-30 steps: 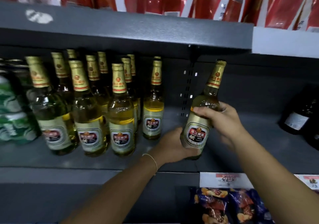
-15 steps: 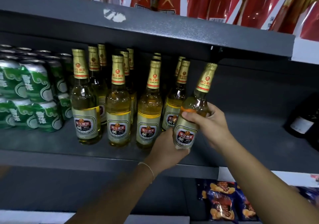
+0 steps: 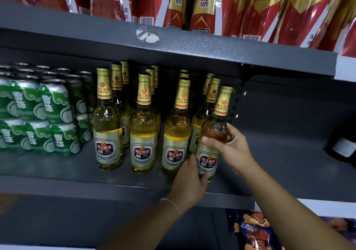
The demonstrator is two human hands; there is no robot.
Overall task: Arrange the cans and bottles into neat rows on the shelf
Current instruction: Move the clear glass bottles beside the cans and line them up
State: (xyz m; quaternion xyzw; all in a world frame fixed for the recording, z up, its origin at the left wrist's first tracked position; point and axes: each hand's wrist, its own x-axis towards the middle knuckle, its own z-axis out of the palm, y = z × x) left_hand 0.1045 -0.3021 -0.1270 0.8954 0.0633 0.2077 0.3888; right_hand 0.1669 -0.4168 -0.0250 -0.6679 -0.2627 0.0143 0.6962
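both hands [image 3: 208, 165] clamped around one beer bottle [image 3: 211, 143], right at shoulder, left at base

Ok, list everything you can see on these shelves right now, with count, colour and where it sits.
held bottle: one, amber with gold foil neck, tilted at right end of front row
beer bottles: three front, more behind, count unclear; mid shelf
green cans: stacked two high, many; shelf left
dark bottle: one, far right
shelf: dark grey
red packets: several, upper shelf
snack bags: blue and orange, below
left hand: grips the bottle's base
right hand: grips its shoulder
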